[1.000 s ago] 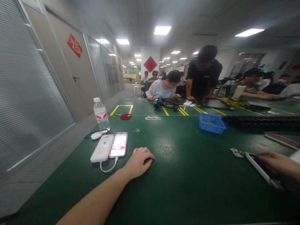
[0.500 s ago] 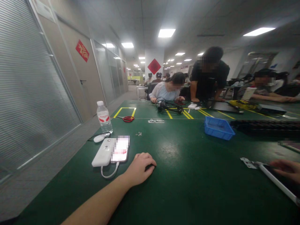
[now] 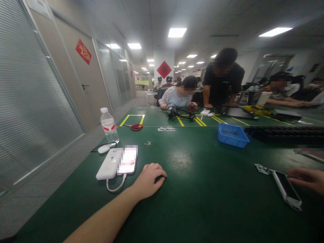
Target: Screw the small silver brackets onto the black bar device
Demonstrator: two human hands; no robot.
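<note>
Left hand [image 3: 150, 179] resting palm-down on the green counter [image 3: 192, 202], fingers curled loosely together over a small dark object that is mostly hidden beneath them; identity of that object not discernible. Forearm extending from the lower left edge of the view.

Right hand [image 3: 307, 179] entering from the right edge, fingers stretched out flat and close together, fingertips touching the near end of a phone [image 3: 287, 189] lying flat on the counter, screen up. Small metal bracket [image 3: 260, 168] just beside the far end of that phone.

Just left of the left hand: a second phone [image 3: 128, 160] with lit screen, lying side by side and touching a white power bank [image 3: 107, 164], joined by a short white cable [image 3: 115, 185]. White mouse-like object [image 3: 103, 148] behind the power bank, water bottle [image 3: 109, 125] upright behind that.

Mid-counter: small loose metal parts [image 3: 147, 143], blue plastic bin [image 3: 232, 134], long black tray [image 3: 286, 132] right of the bin.

Farther: red-handled scissors [image 3: 136, 127], yellow floor-tape markings [image 3: 131, 118], tangled black cable [image 3: 180, 113]. At the far edge, other people seated and one standing, leaning over the counter.
</note>
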